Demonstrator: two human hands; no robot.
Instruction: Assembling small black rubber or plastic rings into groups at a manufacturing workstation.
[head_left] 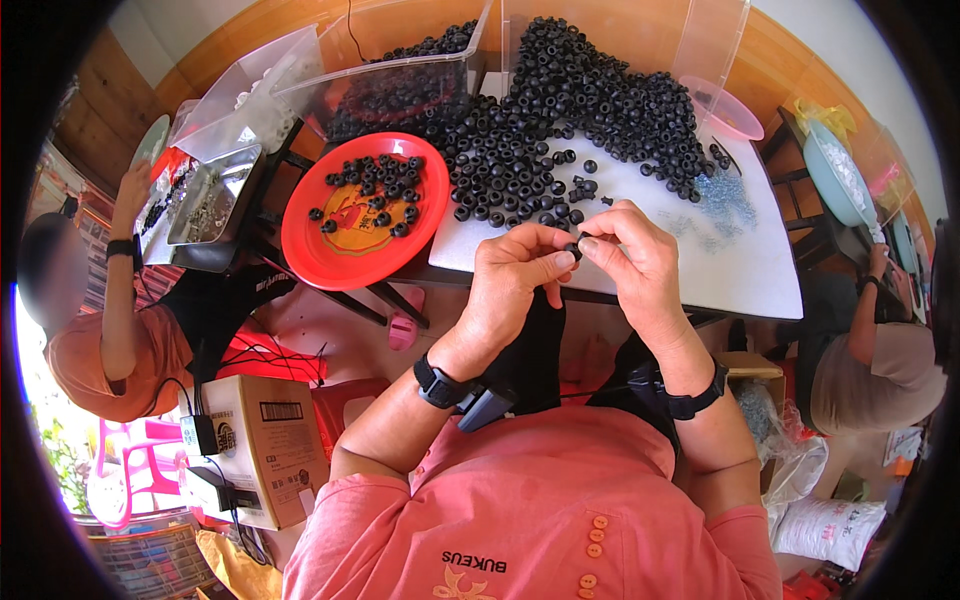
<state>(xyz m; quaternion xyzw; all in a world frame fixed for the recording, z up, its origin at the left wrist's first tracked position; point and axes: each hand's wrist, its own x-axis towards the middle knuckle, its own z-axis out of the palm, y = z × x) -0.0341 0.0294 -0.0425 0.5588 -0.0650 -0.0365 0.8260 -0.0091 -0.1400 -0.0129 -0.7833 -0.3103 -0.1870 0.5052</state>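
Observation:
Over the front edge of the white tabletop (640, 225), my two hands meet fingertip to fingertip. My left hand (515, 280) pinches a small round black plastic piece (573, 251) between thumb and forefinger. My right hand (635, 262) is closed in a pinch against that piece; what its fingertips hold is too small and covered to make out. Just beyond lies a large heap of black round pieces with holes (590, 95), with several loose ones nearest my fingers. A red plate (300, 235) to the left carries more of these pieces.
Clear plastic bins (400, 95) stand at the back, with black pieces inside. Small translucent bluish bits (725, 200) lie at the tabletop's right. A pink bowl (728, 108) sits behind them. Co-workers sit left (120, 340) and right (870, 370). A cardboard box (265, 450) stands at lower left.

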